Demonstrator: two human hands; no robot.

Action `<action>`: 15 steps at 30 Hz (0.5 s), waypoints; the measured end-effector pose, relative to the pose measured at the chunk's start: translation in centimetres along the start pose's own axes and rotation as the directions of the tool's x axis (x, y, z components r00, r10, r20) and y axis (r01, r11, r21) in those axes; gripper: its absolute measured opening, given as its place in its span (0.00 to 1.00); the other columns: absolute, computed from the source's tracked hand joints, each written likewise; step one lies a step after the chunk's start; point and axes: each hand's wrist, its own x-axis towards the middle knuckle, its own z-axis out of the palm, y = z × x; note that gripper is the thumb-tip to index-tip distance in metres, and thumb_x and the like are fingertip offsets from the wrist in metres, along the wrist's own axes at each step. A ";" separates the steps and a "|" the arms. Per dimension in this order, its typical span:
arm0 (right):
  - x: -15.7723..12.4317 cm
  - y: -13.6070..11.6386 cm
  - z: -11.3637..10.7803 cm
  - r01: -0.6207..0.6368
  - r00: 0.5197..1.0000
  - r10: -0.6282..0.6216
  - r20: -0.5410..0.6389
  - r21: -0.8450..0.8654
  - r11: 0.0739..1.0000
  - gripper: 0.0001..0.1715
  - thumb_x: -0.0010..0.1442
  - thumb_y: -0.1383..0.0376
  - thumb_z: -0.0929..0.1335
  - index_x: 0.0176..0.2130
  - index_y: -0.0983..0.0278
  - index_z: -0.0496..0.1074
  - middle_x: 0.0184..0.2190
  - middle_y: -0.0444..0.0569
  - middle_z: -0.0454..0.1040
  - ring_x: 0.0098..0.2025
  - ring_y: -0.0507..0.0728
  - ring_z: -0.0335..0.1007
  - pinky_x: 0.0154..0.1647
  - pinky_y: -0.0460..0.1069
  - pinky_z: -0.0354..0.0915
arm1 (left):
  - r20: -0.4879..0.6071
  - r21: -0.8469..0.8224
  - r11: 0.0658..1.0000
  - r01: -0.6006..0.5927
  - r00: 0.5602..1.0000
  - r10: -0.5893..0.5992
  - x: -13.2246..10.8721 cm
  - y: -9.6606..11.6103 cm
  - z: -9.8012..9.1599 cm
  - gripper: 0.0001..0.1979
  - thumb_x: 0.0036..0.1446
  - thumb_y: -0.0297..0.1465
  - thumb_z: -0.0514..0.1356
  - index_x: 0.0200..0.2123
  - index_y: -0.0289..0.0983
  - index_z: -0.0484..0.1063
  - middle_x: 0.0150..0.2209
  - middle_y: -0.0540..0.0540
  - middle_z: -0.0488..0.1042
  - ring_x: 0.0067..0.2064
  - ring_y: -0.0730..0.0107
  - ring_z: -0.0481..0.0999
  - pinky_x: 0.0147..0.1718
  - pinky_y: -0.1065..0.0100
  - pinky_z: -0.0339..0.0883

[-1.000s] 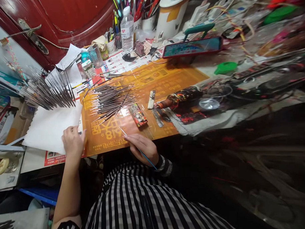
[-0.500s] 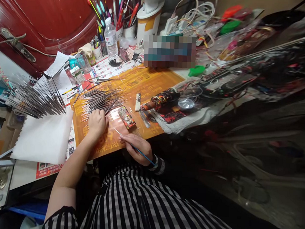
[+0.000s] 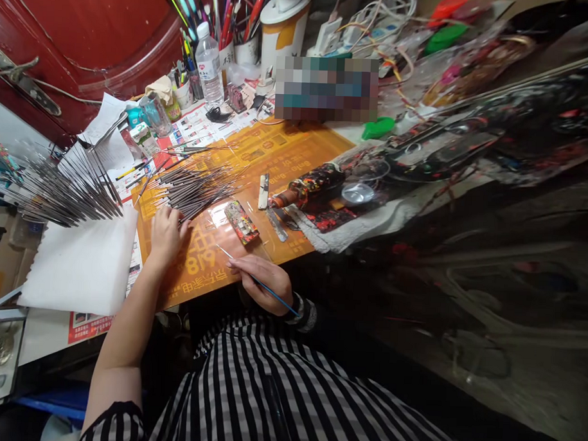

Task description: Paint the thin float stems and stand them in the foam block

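My left hand [image 3: 167,236] rests on the orange printed paper [image 3: 297,143], its fingertips at the near end of a loose pile of thin dark brushes [image 3: 193,191]. Nothing held in it shows clearly. My right hand [image 3: 263,284] is closed around a slim blue-handled brush [image 3: 267,290], just off the paper's near edge. A painted block [image 3: 242,222] lies between my hands and the pile's right side. Further left, many similar brushes [image 3: 68,193] fan out over a white sheet [image 3: 78,264].
A metal strip [image 3: 263,191] and a paint-spattered tube [image 3: 305,189] lie right of the pile. Behind stand a water bottle [image 3: 209,64], a cup of brushes [image 3: 246,50] and tangled cables [image 3: 359,23]. A blurred rectangle [image 3: 326,88] hides something. A red door [image 3: 79,33] bounds the left.
My left hand has moved from the white sheet's edge to the pile, then slid slightly back toward me. The view has swung left. My right hand still grips the blue brush.
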 end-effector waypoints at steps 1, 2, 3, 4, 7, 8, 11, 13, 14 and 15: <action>0.0 0.0 0.0 0.001 1.000 -0.001 0.001 0.001 1.000 0.25 0.67 0.73 0.64 0.60 0.58 0.71 0.43 0.50 0.82 0.42 0.56 0.81 0.44 0.52 0.79 | -0.009 -0.014 1.000 0.024 1.000 -0.024 0.1 -0.8 -0.2 0.08 0.65 0.36 0.59 0.42 0.39 0.73 0.45 0.40 0.72 0.51 0.56 0.70 0.52 0.58 0.64; 0.0 0.0 0.0 0.002 1.000 -0.002 0.002 0.003 1.000 0.25 0.67 0.73 0.64 0.60 0.58 0.71 0.43 0.50 0.82 0.41 0.56 0.81 0.43 0.52 0.79 | -0.008 -0.025 0.998 0.053 0.999 -0.053 0.2 -1.6 -0.4 0.07 0.64 0.35 0.59 0.41 0.39 0.74 0.45 0.41 0.73 0.51 0.57 0.71 0.52 0.59 0.64; 0.0 0.0 0.0 0.003 1.000 -0.003 0.005 0.005 1.000 0.25 0.67 0.73 0.64 0.60 0.58 0.70 0.43 0.50 0.82 0.41 0.56 0.81 0.43 0.52 0.79 | 0.001 -0.034 0.996 0.083 0.997 -0.083 0.2 -2.4 -0.5 0.07 0.64 0.34 0.58 0.41 0.39 0.74 0.44 0.41 0.74 0.50 0.58 0.72 0.51 0.60 0.65; 0.0 0.1 -0.1 0.004 1.000 -0.004 0.008 0.007 1.000 0.25 0.67 0.72 0.64 0.60 0.58 0.70 0.43 0.50 0.82 0.40 0.56 0.81 0.43 0.52 0.79 | 0.019 -0.042 0.993 0.112 0.994 -0.112 0.3 -3.1 -0.6 0.06 0.63 0.33 0.58 0.39 0.39 0.75 0.42 0.42 0.74 0.49 0.58 0.72 0.50 0.61 0.65; -0.1 0.2 -0.1 0.002 1.000 -0.002 0.019 0.008 1.000 0.25 0.67 0.72 0.64 0.61 0.58 0.70 0.43 0.51 0.82 0.40 0.56 0.81 0.43 0.52 0.79 | 0.076 -0.070 0.982 0.177 0.982 -0.171 0.1 -4.3 -0.7 0.06 0.61 0.31 0.58 0.35 0.39 0.76 0.39 0.44 0.76 0.44 0.61 0.74 0.47 0.63 0.67; -0.1 0.2 -0.2 0.002 1.000 -0.002 0.023 0.006 1.000 0.25 0.67 0.72 0.64 0.61 0.58 0.69 0.43 0.51 0.82 0.41 0.56 0.81 0.43 0.52 0.79 | 0.085 -0.084 0.979 0.186 0.980 -0.179 0.0 -4.4 -0.7 0.06 0.60 0.31 0.58 0.35 0.39 0.76 0.39 0.44 0.77 0.44 0.61 0.75 0.46 0.63 0.67; -0.1 0.3 -0.2 0.010 0.999 -0.010 0.035 -0.017 1.000 0.26 0.67 0.73 0.63 0.61 0.58 0.69 0.43 0.51 0.81 0.43 0.57 0.81 0.44 0.53 0.79 | 0.087 -0.126 0.971 0.201 0.978 -0.191 -0.2 -4.3 -0.4 0.06 0.59 0.30 0.58 0.35 0.39 0.76 0.39 0.44 0.78 0.43 0.62 0.75 0.46 0.63 0.67; -0.1 0.2 -0.2 0.020 0.999 -0.019 0.042 -0.032 0.999 0.26 0.67 0.74 0.64 0.61 0.59 0.69 0.43 0.52 0.81 0.44 0.57 0.80 0.45 0.53 0.79 | 0.089 -0.139 0.970 0.201 0.978 -0.190 -0.3 -4.1 -0.4 0.06 0.58 0.30 0.58 0.35 0.39 0.76 0.39 0.44 0.78 0.43 0.63 0.75 0.46 0.64 0.67; -0.1 0.2 -0.2 0.024 0.999 -0.022 0.042 -0.035 0.999 0.27 0.66 0.74 0.64 0.62 0.59 0.69 0.43 0.52 0.81 0.44 0.57 0.80 0.45 0.53 0.79 | 0.093 -0.140 0.970 0.197 0.978 -0.186 -0.4 -4.1 -0.5 0.06 0.58 0.30 0.58 0.34 0.39 0.76 0.39 0.44 0.78 0.43 0.63 0.76 0.45 0.64 0.67; -0.1 0.1 -0.2 0.024 0.999 -0.023 0.042 -0.036 0.999 0.27 0.66 0.75 0.64 0.62 0.59 0.69 0.43 0.52 0.81 0.44 0.57 0.80 0.45 0.53 0.79 | 0.094 -0.139 0.971 0.194 0.979 -0.182 -0.4 -4.0 -0.6 0.06 0.58 0.30 0.58 0.34 0.39 0.76 0.39 0.44 0.78 0.42 0.63 0.76 0.45 0.64 0.67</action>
